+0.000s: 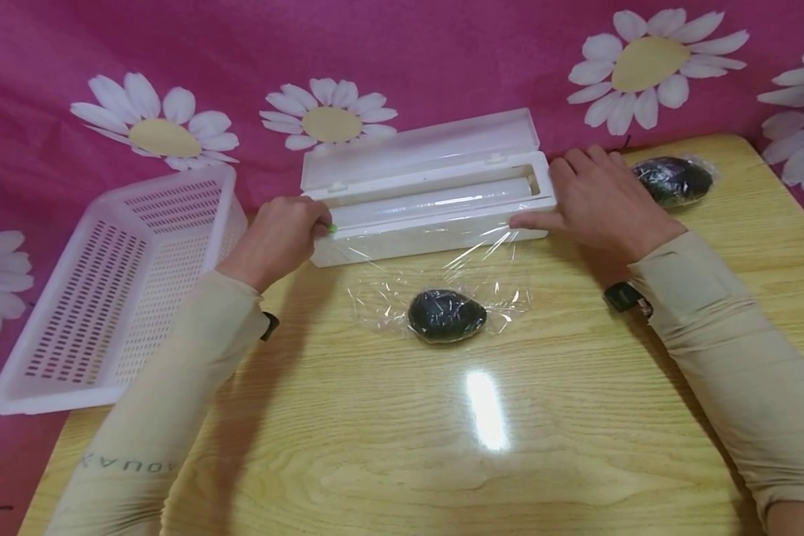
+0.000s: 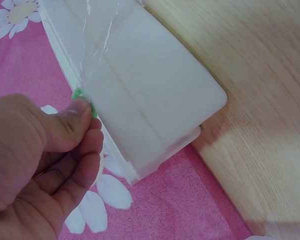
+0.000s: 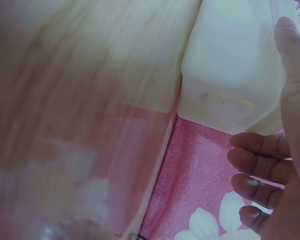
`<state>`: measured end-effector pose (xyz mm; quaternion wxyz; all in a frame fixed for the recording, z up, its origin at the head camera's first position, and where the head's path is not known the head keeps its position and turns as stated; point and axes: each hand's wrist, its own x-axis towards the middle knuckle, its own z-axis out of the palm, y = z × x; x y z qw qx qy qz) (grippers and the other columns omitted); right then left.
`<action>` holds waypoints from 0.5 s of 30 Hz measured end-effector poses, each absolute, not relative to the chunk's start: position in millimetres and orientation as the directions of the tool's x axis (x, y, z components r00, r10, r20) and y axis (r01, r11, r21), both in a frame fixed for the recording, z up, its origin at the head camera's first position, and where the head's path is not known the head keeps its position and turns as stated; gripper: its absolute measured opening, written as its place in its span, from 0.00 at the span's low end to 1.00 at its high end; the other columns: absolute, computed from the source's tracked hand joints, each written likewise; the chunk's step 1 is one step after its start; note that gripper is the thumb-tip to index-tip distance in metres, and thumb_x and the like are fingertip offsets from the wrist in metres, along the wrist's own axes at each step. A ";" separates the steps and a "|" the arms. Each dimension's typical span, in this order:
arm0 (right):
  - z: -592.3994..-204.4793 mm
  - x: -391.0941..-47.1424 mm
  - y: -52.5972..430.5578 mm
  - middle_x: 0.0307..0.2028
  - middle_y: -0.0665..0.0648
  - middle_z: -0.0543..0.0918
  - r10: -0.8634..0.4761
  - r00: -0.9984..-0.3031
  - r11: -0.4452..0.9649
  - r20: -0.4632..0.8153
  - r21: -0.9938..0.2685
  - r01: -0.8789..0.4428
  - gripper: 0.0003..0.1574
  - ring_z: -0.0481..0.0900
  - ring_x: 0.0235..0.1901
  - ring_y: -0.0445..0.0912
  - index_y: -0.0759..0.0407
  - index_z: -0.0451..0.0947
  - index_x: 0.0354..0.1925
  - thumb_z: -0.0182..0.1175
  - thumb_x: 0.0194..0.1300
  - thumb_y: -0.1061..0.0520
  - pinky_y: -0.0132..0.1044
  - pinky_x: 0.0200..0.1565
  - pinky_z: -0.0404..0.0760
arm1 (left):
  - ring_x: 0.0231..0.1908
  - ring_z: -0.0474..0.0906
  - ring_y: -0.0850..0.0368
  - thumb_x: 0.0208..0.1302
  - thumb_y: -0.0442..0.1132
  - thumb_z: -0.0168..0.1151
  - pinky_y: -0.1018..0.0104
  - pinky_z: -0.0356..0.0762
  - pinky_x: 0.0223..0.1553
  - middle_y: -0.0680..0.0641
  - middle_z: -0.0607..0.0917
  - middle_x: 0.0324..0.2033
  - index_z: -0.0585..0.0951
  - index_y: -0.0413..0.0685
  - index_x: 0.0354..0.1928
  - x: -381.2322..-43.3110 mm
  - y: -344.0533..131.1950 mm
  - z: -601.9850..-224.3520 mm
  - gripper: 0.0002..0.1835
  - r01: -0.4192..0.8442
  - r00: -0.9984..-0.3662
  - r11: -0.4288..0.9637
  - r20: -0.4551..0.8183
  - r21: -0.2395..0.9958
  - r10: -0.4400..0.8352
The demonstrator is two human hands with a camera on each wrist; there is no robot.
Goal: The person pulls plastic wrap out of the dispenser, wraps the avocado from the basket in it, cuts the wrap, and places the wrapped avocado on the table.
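Note:
A white cling film dispenser [image 1: 435, 238] stands at the back of the table, its lid [image 1: 429, 145] raised and a film roll [image 1: 435, 201] inside. My left hand [image 1: 284, 238] pinches a small green slide cutter [image 2: 77, 93] between thumb and fingers at the dispenser's left end. At the other end, my right hand [image 1: 599, 197] holds the box, thumb [image 3: 289, 37] along its front edge and fingers around the end. Clear film [image 1: 375, 290] runs from the front of the box down to a dark, avocado-like fruit [image 1: 445, 316] on the table, covering it.
A second dark fruit [image 1: 673, 181] wrapped in film lies beyond my right hand. To the left, a white slotted plastic basket [image 1: 224, 216] leans at a tilt beside the table [image 1: 375, 447]. Behind everything hangs a magenta cloth [image 1: 442, 45] with daisies.

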<state>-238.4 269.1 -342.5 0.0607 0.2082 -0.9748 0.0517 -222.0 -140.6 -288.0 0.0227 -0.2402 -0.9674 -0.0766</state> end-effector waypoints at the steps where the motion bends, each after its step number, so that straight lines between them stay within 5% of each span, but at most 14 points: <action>1: -342.5 -238.5 269.2 0.48 0.72 0.78 -0.400 -0.906 0.908 0.139 -0.076 -0.413 0.60 0.71 0.45 0.64 0.75 0.73 0.54 0.51 0.66 0.18 0.60 0.47 0.72 | 0.42 0.86 0.41 0.69 0.27 0.62 0.49 0.86 0.52 0.38 0.91 0.40 0.89 0.36 0.43 -222.2 -140.2 -287.9 0.08 0.468 -0.884 0.873 0.081 0.139 0.461; 15: -342.7 -239.1 268.2 0.45 0.71 0.78 -0.407 -0.903 0.905 0.141 -0.076 -0.420 0.58 0.70 0.43 0.63 0.74 0.74 0.50 0.52 0.66 0.18 0.57 0.44 0.71 | 0.45 0.86 0.42 0.70 0.27 0.62 0.49 0.84 0.54 0.38 0.91 0.43 0.89 0.38 0.44 -223.8 -134.0 -286.7 0.08 0.441 -0.897 0.881 0.046 0.172 0.440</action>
